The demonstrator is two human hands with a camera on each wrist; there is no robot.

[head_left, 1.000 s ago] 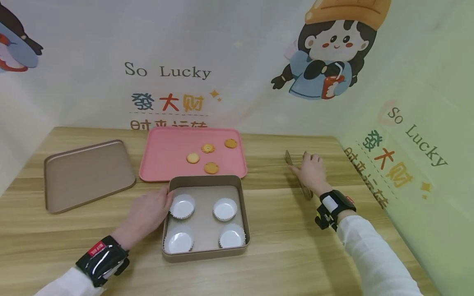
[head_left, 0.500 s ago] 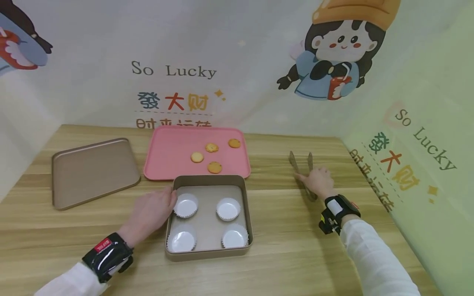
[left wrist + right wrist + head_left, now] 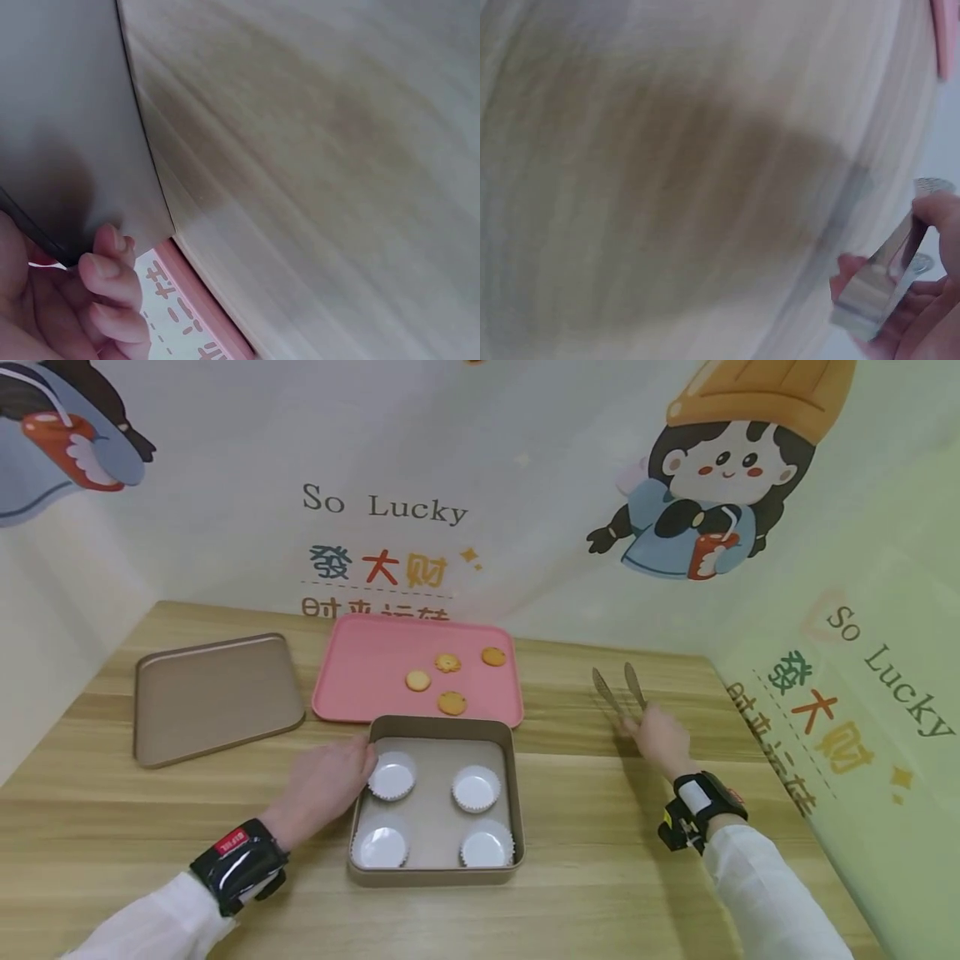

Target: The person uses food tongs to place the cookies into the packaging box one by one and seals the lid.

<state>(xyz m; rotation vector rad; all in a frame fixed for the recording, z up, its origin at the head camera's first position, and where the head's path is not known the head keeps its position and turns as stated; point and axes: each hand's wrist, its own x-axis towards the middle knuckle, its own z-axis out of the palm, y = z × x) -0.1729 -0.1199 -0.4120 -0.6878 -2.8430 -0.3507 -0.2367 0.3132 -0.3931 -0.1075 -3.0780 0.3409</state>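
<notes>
In the head view, my left hand (image 3: 322,785) grips the left rim of a deep square brown baking pan (image 3: 435,877). The left wrist view shows fingers (image 3: 112,289) curled at the rim, with the pan's wall (image 3: 67,112) beside them. Several white fluted cups (image 3: 392,776) stand inside that pan, close to its corners. Off to the right, my right hand (image 3: 662,739) holds a pair of metal tongs (image 3: 636,687), tips spread apart and pointing away from me. The right wrist view has the bent end of the tongs (image 3: 870,296) between thumb and fingers.
Behind the pan lies a pink tray (image 3: 367,668) bearing several round cookies (image 3: 452,702), mostly on its right half. A shallow brown tray (image 3: 217,702) sits at the left. A printed cloth wall (image 3: 540,602) closes off the back and the right of the wooden table (image 3: 585,860).
My right hand has drawn back and slightly right, and now holds the tongs with both arms showing spread. The left hand stays at the pan's rim. The head view has shifted left.
</notes>
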